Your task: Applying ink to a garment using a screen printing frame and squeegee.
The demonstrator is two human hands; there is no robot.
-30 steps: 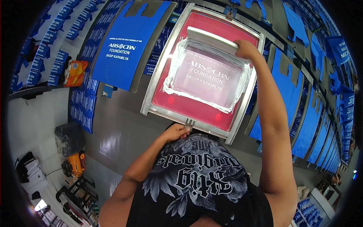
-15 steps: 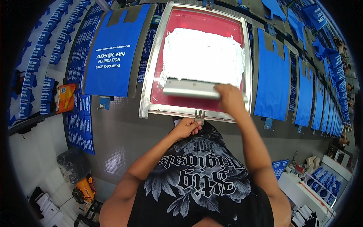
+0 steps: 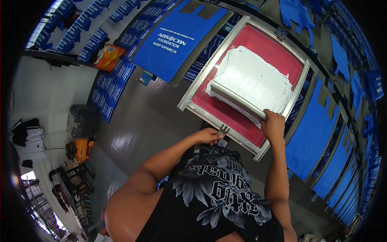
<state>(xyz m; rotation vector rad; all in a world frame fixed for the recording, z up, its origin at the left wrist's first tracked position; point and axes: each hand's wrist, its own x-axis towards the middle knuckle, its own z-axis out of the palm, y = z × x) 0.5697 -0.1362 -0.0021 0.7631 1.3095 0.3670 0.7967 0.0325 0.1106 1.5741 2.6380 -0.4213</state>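
My right hand [image 3: 274, 126] is closed around the right end of a long metal squeegee [image 3: 238, 100]. The squeegee lies across a screen printing frame [image 3: 209, 69], along the near side of a thick patch of white ink [image 3: 256, 76]. Bare red mesh [image 3: 242, 123] shows nearer to me and around the ink. At the frame's near edge, the fingers of my left hand [image 3: 207, 136] pinch a small pronged metal bracket [image 3: 223, 130]. What lies beneath the screen is hidden.
Left of the frame, a blue bag [image 3: 171, 42] with white print lies on a board. More blue bags [image 3: 312, 127] lie on boards in a row to the right. An orange packet [image 3: 109, 56] and a yellow-orange machine [image 3: 80, 150] are at the left.
My view has turned, so the frame now appears slanted and farther right. The squeegee is tipped differently and shows a narrower side. Both hands keep their grips.
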